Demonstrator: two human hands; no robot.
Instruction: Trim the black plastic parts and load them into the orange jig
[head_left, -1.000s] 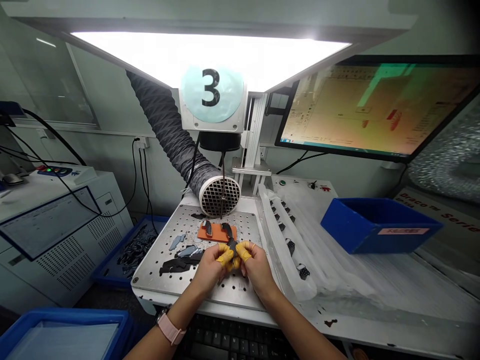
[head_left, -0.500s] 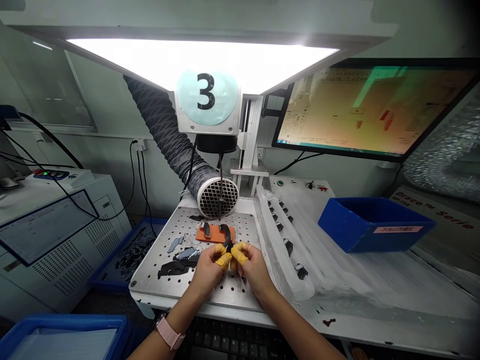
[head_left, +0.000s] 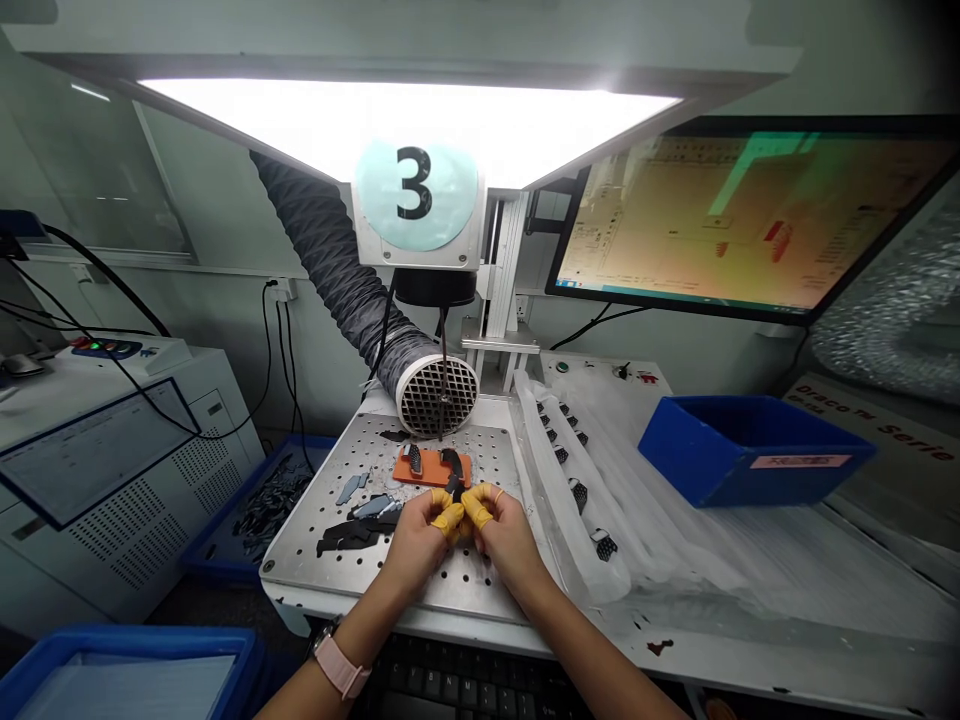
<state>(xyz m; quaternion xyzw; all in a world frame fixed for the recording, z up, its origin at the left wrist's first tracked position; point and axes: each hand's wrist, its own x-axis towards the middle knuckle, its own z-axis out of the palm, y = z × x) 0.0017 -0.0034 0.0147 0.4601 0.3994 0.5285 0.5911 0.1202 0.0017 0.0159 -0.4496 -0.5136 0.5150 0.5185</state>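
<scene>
My left hand (head_left: 424,528) and my right hand (head_left: 499,520) meet over the front of a perforated metal plate (head_left: 300,570), yellow covers on the fingertips. Both pinch the near end of a dark curved strip (head_left: 454,472); what exactly lies between the fingertips is hidden. The strip's far end reaches over an orange block (head_left: 431,480). A small black-and-silver piece (head_left: 412,458) sits on the block's left part. Left of my hands lie black flat pieces (head_left: 352,535) and grey-blue flat pieces (head_left: 375,506).
Behind the plate a grey duct (head_left: 337,270) ends in a round grille (head_left: 439,397). Small patterned parts (head_left: 577,494) lie on white foam (head_left: 600,575) at right, near a blue bin (head_left: 705,470). A keyboard (head_left: 465,690) is below my wrists; a monitor (head_left: 675,240) stands at right.
My hands hold nearly the same pose, still pinching the strip's near end. The whole view has shifted very slightly; nothing else visibly moves.
</scene>
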